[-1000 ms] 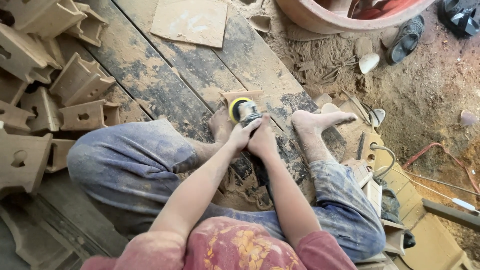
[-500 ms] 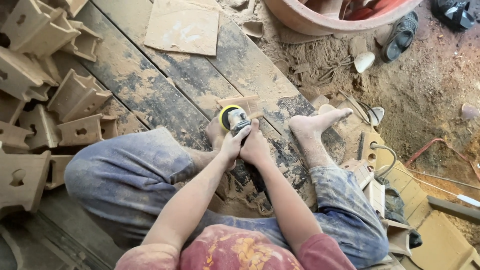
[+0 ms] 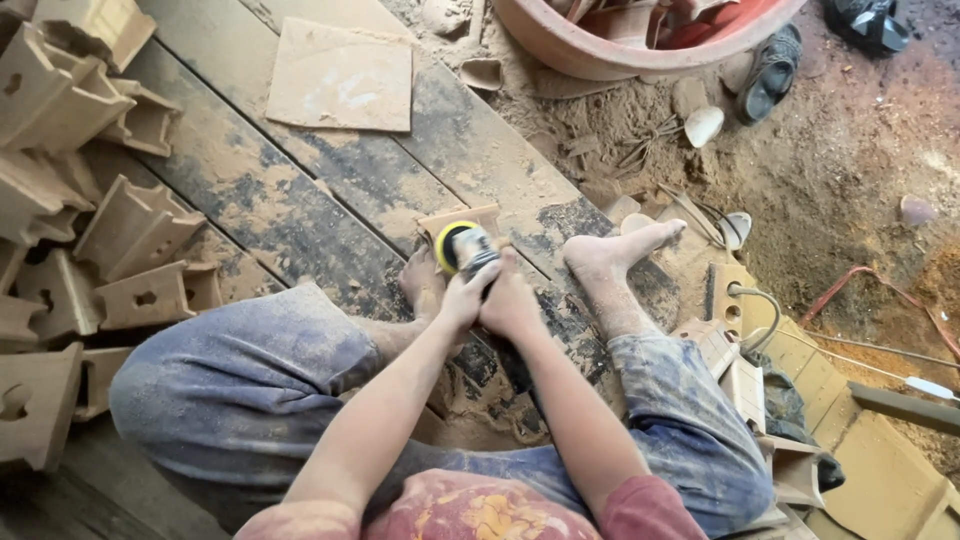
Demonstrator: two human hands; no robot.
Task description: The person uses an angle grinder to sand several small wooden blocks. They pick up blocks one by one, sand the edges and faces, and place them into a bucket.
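Since a moment ago the sander (image 3: 462,246) has crept up the planks, both the left hand (image 3: 468,296) and right hand (image 3: 510,305) clenched around it on a wooden piece (image 3: 455,218) (braced between bare feet), carved blocks (image 3: 135,235) crowding the left, a square board (image 3: 342,76) lying well ahead.

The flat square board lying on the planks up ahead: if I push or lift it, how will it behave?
The flat square board looks thin and rigid, so it would probably lift stiffly and feel light. It lies flat on the dusty planks, so a push likely slides it rather than tips it. Its dust coating may make it slippery to pinch.
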